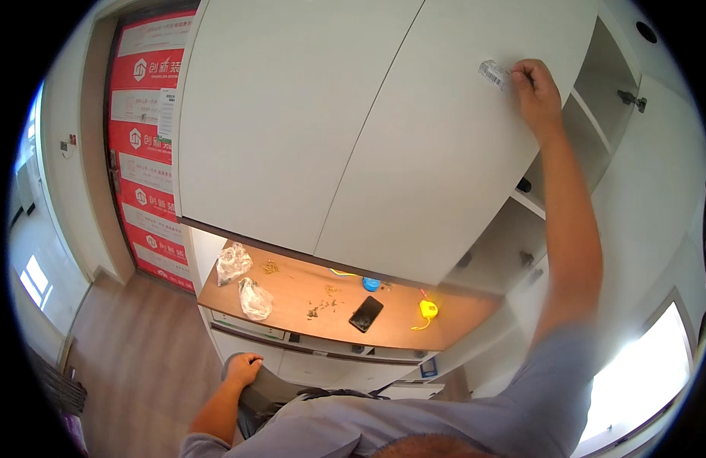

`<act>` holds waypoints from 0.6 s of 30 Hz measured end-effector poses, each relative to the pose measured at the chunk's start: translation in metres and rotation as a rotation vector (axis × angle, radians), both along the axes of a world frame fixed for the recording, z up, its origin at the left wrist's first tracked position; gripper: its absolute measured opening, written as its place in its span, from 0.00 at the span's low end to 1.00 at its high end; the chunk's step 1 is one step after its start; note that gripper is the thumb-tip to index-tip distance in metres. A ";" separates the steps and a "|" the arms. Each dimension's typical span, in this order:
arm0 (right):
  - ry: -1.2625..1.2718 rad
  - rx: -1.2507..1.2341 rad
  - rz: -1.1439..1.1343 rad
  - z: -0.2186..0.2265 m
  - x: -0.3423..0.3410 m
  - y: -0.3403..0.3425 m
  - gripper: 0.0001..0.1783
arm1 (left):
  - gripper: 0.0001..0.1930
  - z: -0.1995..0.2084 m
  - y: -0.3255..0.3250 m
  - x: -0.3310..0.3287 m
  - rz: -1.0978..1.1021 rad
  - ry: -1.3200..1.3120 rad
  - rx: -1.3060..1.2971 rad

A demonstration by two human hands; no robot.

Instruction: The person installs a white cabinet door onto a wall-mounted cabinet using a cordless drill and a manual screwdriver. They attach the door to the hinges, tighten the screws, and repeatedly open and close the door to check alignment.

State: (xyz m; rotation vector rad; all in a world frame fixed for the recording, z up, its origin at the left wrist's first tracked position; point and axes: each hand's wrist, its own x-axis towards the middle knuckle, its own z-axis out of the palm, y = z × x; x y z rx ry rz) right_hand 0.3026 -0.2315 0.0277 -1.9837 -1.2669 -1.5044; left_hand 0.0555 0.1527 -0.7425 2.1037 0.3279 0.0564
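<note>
My right hand [537, 95] is raised to the upper part of a white cabinet door [444, 137]. Its thumb and finger pinch the right edge of a small white printed label [492, 74], which lies against the door panel. Low on the left, my left hand [244, 369] rests by my raised knee in dark grey trousers. Its fingers are curled closed, and whatever they may hold is hidden.
Below the doors, a brown countertop [292, 278] bears two clear plastic bags [255, 298], scattered small fittings [322, 308], a black phone [366, 314], a blue round object [371, 284] and a yellow tape measure [428, 309]. An open cabinet door with a hinge [632, 101] stands at right.
</note>
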 end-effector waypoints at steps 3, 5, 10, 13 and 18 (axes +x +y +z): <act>-0.084 -0.021 0.052 -0.002 -0.005 0.002 0.13 | 0.15 -0.001 -0.001 0.000 -0.016 0.003 0.009; -0.098 -0.004 -0.001 -0.009 -0.022 0.027 0.14 | 0.14 0.003 -0.002 0.000 -0.018 0.000 0.027; -0.167 0.031 -0.069 -0.010 0.000 0.032 0.09 | 0.15 0.008 -0.006 0.004 -0.025 0.019 0.026; -0.224 0.081 -0.054 -0.017 0.003 0.036 0.05 | 0.15 0.004 -0.004 0.002 -0.015 0.016 0.028; -0.404 0.108 -0.005 -0.029 0.006 0.034 0.02 | 0.15 0.009 -0.004 0.001 -0.019 0.016 0.019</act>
